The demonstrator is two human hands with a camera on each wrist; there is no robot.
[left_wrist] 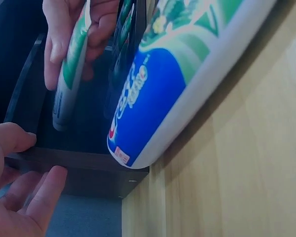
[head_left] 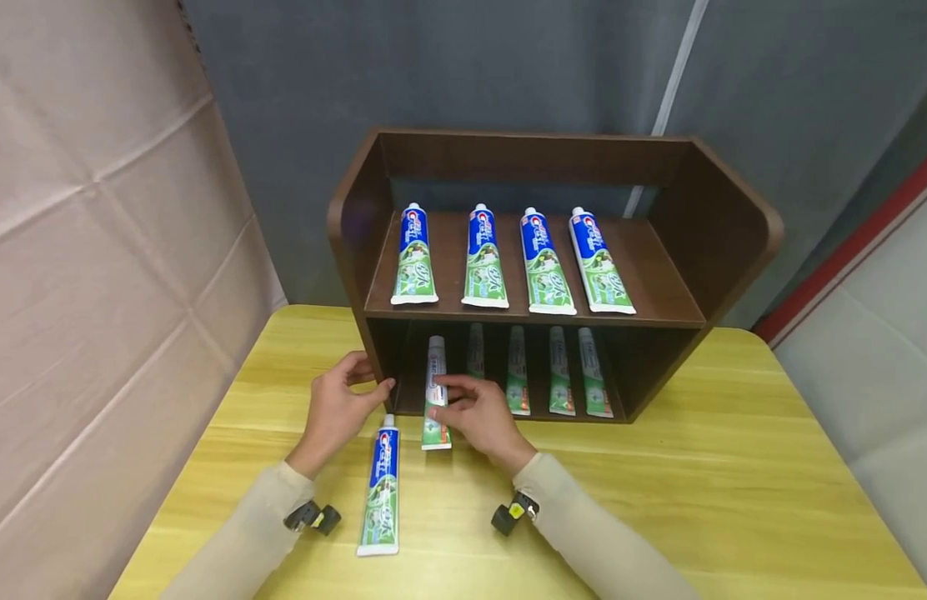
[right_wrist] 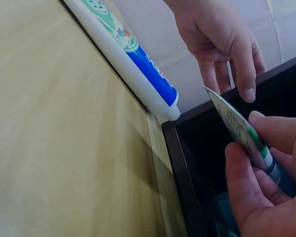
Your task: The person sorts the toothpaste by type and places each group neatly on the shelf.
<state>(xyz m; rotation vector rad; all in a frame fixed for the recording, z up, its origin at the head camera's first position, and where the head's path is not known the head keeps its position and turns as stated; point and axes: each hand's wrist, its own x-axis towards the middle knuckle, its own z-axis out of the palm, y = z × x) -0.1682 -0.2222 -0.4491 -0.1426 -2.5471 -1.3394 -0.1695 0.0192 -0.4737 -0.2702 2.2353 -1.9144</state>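
Note:
My right hand pinches a grey and green toothpaste tube between thumb and fingers. Its cap end points into the lower compartment at the left, and its flat end sticks out over the front edge. The left hand holds the left side panel of the dark brown shelf, thumb on the inner side and fingers outside, as the left wrist view shows. In front of the shelf, a blue and green toothpaste tube lies on the table, cap toward the shelf.
Several blue and green tubes lie side by side on the upper shelf. Several grey and green tubes lie in the lower compartment, right of the held one. The yellow wooden table carries the shelf, with a grey curtain behind.

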